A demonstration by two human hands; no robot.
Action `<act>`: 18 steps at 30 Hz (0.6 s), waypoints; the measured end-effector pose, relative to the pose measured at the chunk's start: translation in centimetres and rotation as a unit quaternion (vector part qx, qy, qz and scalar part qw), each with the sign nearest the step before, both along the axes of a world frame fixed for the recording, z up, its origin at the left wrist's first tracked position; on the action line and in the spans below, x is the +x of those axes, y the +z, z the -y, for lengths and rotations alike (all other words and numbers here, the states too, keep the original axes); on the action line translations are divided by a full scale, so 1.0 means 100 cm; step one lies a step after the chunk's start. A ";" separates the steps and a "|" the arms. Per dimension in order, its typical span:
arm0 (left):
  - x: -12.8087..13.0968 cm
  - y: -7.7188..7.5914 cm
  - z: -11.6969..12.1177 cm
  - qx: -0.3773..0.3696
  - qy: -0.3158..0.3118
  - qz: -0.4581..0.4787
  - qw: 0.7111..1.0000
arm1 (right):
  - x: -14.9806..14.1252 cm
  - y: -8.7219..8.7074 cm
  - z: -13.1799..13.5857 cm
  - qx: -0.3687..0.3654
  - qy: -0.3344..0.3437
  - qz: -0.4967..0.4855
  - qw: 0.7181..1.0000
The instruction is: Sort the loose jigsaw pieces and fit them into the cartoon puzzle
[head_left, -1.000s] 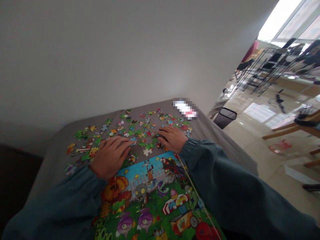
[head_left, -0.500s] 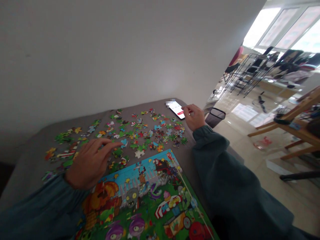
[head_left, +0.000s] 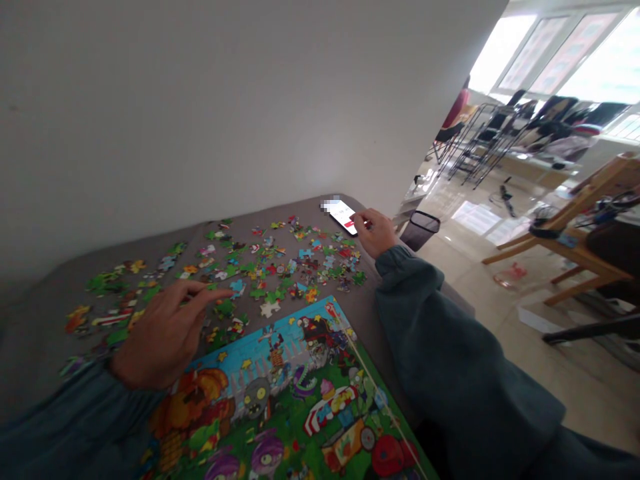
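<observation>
My left hand (head_left: pixel 167 327) hovers over the left part of the table with its fingers extended. Its index fingertip is at a light-blue puzzle piece (head_left: pixel 237 287); I cannot tell whether it touches it. At the table's far right corner my right hand (head_left: pixel 375 231) is curled, a fingertip over the lit screen of a phone (head_left: pixel 341 214). The screen has a red button near its lower end. Below the loose pieces lies a colourful cartoon puzzle board (head_left: pixel 295 373) filled with a picture, its lower edge out of view and its left part behind my left sleeve.
Many loose puzzle pieces (head_left: pixel 270 309) are scattered across the grey tablecloth (head_left: pixel 165 241). A pale wall (head_left: pixel 200 113) rises right behind the table. To the right stand a dark mesh bin (head_left: pixel 421 230) and a wooden chair (head_left: pixel 595 207) on a shiny floor.
The view has shifted slightly, so everything appears a little further left. Both hands keep about the same places, by the blue piece and over the phone.
</observation>
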State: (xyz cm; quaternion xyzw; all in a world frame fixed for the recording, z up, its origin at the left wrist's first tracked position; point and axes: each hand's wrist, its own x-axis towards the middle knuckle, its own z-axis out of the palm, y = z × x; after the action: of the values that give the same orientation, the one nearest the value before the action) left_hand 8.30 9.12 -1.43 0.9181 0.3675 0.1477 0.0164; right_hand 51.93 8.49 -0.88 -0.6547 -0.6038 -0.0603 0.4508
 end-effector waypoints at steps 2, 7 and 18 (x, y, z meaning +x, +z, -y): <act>0.000 0.000 -0.001 0.003 -0.003 -0.010 1.000 | 0.000 0.000 0.000 -0.002 0.003 0.002 1.000; -0.002 -0.003 -0.004 0.011 -0.022 -0.011 1.000 | 0.000 0.002 0.000 -0.015 0.001 0.003 1.000; -0.004 -0.004 -0.008 0.009 -0.016 -0.025 1.000 | 0.001 0.004 0.000 -0.034 0.007 0.000 0.999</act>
State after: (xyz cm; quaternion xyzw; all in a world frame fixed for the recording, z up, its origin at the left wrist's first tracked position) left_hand 7.91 9.92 -1.85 0.9274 0.3515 0.1282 0.0014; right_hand 51.99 8.52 -0.50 -0.6653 -0.6103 -0.0368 0.4286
